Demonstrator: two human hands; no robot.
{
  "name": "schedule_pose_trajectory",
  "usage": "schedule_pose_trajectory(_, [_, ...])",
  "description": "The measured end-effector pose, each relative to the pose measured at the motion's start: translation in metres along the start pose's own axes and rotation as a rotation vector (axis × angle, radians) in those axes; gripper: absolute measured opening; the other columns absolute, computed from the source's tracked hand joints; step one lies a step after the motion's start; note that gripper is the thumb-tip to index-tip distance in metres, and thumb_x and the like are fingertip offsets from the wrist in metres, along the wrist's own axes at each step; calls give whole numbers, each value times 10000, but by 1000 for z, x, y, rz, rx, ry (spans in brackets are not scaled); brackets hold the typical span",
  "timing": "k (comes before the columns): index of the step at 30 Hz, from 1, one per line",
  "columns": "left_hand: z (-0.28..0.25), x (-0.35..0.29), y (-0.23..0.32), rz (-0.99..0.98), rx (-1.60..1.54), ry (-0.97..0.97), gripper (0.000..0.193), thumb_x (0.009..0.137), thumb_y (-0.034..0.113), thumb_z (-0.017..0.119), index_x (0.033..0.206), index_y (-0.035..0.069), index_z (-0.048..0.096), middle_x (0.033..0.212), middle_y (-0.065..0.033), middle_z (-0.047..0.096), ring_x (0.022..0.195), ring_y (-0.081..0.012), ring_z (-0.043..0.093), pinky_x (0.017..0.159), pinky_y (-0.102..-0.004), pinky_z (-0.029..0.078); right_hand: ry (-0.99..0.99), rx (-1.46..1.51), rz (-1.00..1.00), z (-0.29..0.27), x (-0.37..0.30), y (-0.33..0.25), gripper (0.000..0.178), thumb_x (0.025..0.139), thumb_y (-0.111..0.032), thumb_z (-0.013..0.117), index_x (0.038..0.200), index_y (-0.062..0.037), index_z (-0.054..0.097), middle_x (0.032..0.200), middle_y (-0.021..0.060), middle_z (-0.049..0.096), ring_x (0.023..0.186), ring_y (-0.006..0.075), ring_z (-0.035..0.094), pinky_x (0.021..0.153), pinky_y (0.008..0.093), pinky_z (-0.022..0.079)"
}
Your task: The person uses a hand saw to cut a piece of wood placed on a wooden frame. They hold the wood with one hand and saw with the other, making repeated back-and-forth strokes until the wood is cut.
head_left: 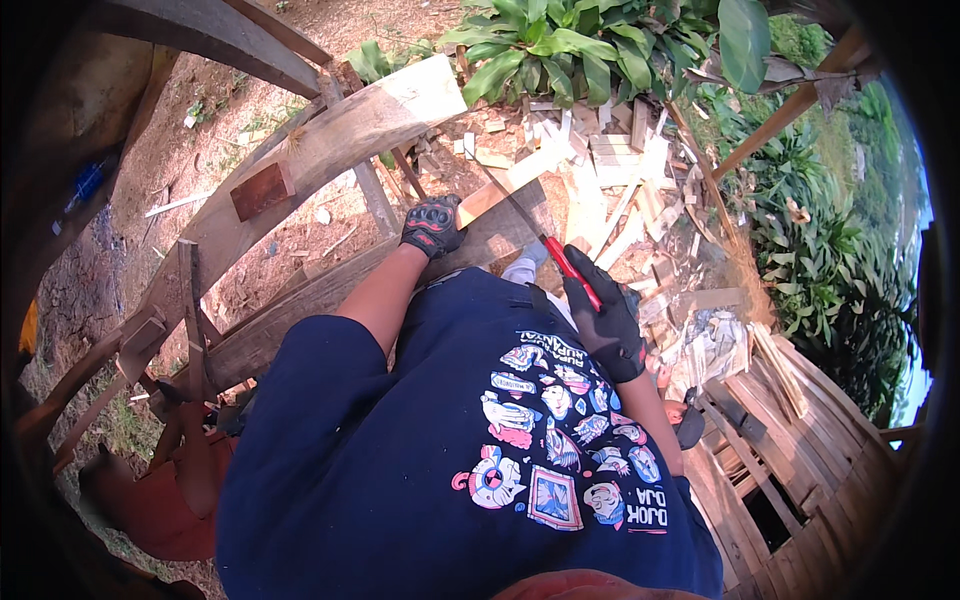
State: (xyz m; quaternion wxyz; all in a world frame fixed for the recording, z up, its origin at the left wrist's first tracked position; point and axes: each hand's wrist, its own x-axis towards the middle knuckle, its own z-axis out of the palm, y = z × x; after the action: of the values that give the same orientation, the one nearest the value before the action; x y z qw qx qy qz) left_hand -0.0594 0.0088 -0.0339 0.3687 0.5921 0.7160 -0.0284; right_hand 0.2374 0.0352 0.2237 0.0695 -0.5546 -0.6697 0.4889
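Observation:
My left hand, in a black padded glove, is closed around the near end of a pale wooden board. The board slants up and to the right, above a weathered wooden beam. In a black glove, my right hand grips the straight red handle of a saw. Its long thin blade runs up and left across the board, between my two hands. Whether the teeth bite into the wood is too small to tell.
A thick curved timber with a brown block on it arches at the left. Wood offcuts litter the ground ahead. Stacked planks lie at the right. A person in red is at lower left; leafy plants grow beyond.

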Motion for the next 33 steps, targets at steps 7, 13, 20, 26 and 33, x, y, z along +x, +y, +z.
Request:
schedule_pose_trajectory(7, [1,-14,36,-111,-85,176,480,935,483,776,1219,104,701,1146,-215,793,1082,-397,780,941,-531,613,-30,-62,77,-4,-6,-4,519,1087,-251,710,1593,-181,617,1494,245,684,1338,396,705,1097,444,564])
schedule_pose_trajectory(13, [0,-14,38,-111,-58,153,461,907,471,800,1184,115,703,1094,-176,803,997,-363,790,905,-493,614,-51,-111,-8,-45,-52,-20,479,1103,-151,664,1578,-106,629,1468,218,720,1374,345,699,1130,419,548])
schedule_pose_trajectory(20, [4,-18,34,-83,-72,193,452,905,424,796,1217,112,695,1103,-157,782,1046,-340,773,903,-478,611,-63,-181,-38,11,38,-13,473,1086,-273,680,1526,-101,671,1386,232,755,1252,374,758,1053,448,589])
schedule_pose_trajectory(26, [15,-10,24,-19,-110,250,412,894,382,803,1188,104,727,1144,-145,777,1079,-345,760,942,-470,606,-113,-184,-62,37,128,-2,501,1091,-350,655,1537,-120,658,1352,251,759,1209,414,757,1013,462,595])
schedule_pose_trajectory(33, [24,-10,21,-51,-101,209,413,936,421,752,1211,117,702,1165,-138,774,1081,-344,767,928,-497,596,-123,-190,-3,-26,15,-45,470,1092,-173,676,1544,-49,637,1420,245,737,1332,363,721,1109,452,562])
